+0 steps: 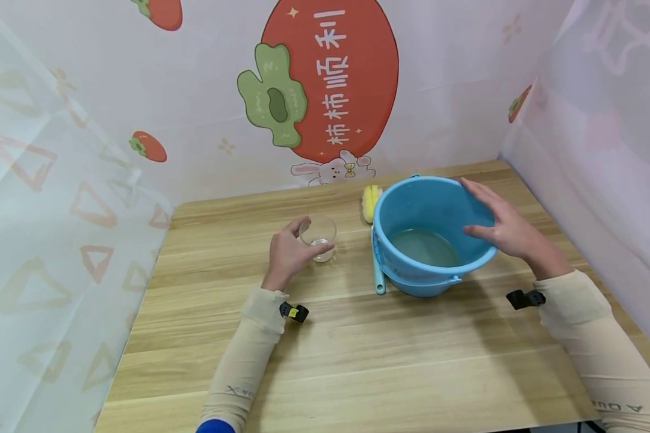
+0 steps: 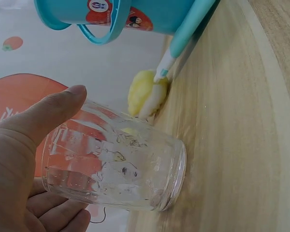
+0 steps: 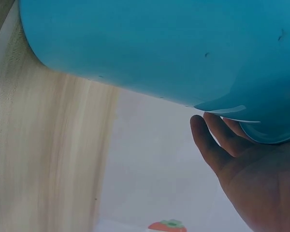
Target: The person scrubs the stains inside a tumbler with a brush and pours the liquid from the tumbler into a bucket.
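My left hand [image 1: 290, 252] holds a clear cup [image 1: 325, 224] that stands upright on the wooden table. In the left wrist view, the thumb lies along one side of the cup [image 2: 116, 159] near its rim, with fingers on the other side. To the right stands a light blue bucket [image 1: 419, 273] with some water at its bottom. My right hand [image 1: 506, 225] grips the bucket's right rim, thumb over the inside and fingers outside. The right wrist view shows those fingers beneath the rim of the bucket [image 3: 159, 48]; the thumb is hidden there.
A sponge brush with a yellow head [image 1: 371, 203] and a blue handle [image 1: 378, 276] lies along the bucket's left side. The bucket's carrying handle hangs down. Printed cloth walls [image 1: 206, 90] enclose the wooden table [image 1: 357, 373] at the back and sides.
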A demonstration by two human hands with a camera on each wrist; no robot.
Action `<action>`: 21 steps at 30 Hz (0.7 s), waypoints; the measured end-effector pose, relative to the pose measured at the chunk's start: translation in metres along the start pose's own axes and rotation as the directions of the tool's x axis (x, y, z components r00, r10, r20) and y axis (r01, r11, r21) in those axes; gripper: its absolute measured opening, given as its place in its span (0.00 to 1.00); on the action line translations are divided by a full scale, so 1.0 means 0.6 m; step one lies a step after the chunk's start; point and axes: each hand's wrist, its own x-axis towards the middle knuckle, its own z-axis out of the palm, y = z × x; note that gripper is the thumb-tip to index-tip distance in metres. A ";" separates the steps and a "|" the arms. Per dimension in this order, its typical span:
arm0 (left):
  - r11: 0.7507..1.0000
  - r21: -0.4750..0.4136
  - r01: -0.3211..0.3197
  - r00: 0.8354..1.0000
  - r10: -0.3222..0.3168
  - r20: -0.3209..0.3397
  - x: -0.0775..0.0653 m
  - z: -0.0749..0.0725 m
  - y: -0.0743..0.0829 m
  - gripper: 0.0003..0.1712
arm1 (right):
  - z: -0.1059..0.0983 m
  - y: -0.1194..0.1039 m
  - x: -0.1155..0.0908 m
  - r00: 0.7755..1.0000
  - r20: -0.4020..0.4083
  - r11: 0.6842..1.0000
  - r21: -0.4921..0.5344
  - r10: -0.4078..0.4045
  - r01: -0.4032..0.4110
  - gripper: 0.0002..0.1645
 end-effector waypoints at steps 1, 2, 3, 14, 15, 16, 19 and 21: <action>1.000 -0.007 -0.002 1.000 0.002 0.001 -0.001 0.001 -0.001 0.52 | -0.001 0.000 -0.001 1.000 0.001 1.000 -0.005 0.000 0.000 0.59; 1.000 -0.014 -0.003 1.000 0.003 0.005 -0.002 0.001 -0.002 0.52 | -0.002 -0.002 -0.001 1.000 0.004 1.000 -0.013 0.002 -0.002 0.58; 1.000 -0.025 -0.002 1.000 0.002 0.010 -0.003 0.002 -0.002 0.52 | -0.004 -0.003 -0.002 1.000 0.010 1.000 -0.023 0.012 -0.012 0.57; 0.997 -0.023 -0.067 0.996 0.068 0.057 -0.008 0.006 -0.008 0.55 | -0.027 -0.058 -0.019 0.994 0.072 0.972 -0.225 0.087 -0.069 0.58; 0.997 -0.018 -0.069 0.996 0.070 0.055 -0.009 0.006 -0.009 0.55 | -0.024 -0.066 -0.022 0.995 0.069 0.967 -0.249 0.067 -0.048 0.59; 0.998 -0.009 -0.069 0.996 0.069 0.054 -0.009 0.007 -0.009 0.55 | -0.020 -0.074 -0.025 0.997 0.065 0.961 -0.274 0.046 -0.027 0.60; 0.997 0.004 -0.073 0.996 0.072 0.057 -0.010 0.007 -0.010 0.57 | -0.002 -0.095 -0.036 0.999 0.045 0.936 -0.351 -0.022 0.036 0.61; 0.997 0.011 -0.076 0.995 0.075 0.061 -0.012 0.008 -0.010 0.60 | 0.012 -0.105 -0.046 0.998 0.035 0.923 -0.379 -0.050 0.059 0.62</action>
